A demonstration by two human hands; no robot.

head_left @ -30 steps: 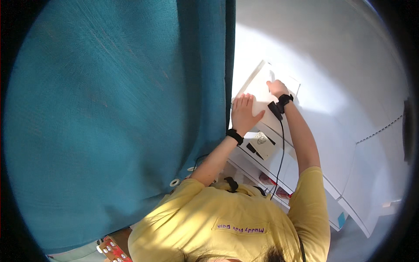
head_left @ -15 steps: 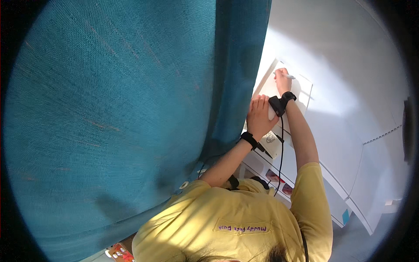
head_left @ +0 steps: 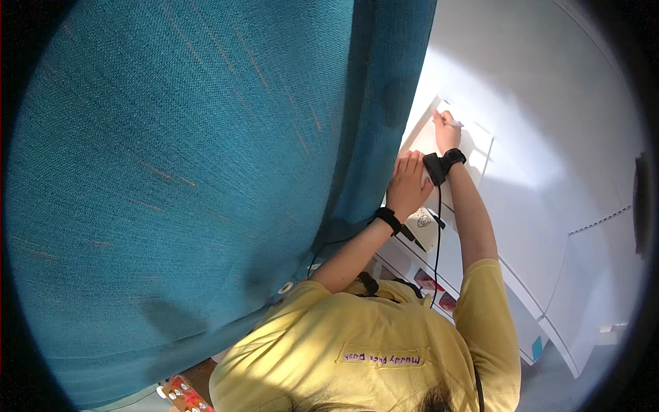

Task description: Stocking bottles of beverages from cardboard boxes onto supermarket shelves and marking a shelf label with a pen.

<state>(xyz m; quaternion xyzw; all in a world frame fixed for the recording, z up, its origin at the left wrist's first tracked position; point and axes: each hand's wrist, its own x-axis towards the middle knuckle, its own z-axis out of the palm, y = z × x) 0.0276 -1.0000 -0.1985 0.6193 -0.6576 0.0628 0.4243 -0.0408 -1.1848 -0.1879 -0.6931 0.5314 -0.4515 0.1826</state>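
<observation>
A white pen [head_left: 456, 124] is pinched in the fingers of my right hand [head_left: 447, 134], over the upper part of a pale sheet or pad [head_left: 475, 152] on the white desk. My left hand [head_left: 409, 184] lies with its fingers outstretched on the lower left part of the pad. A black strap with a boxy black device [head_left: 435, 167] sits at my right wrist, and its cable runs down between my arms. Below my left hand lies a small cream card [head_left: 427, 232] with a dark round drawing, a dark slim item beside it. The pen tip is too small to make out.
A large teal curtain [head_left: 206, 172] hangs close along my left side, reaching the pad's left edge. The white desk [head_left: 528, 233] extends right to a raised white surface. Drawers or shelves with red pictures [head_left: 429, 278] lie under the near edge.
My right hand and the pen have shifted slightly down, with the pen's visible end nearer the fingers. My left hand stays flat on the pad. The whole view has shifted a little.
</observation>
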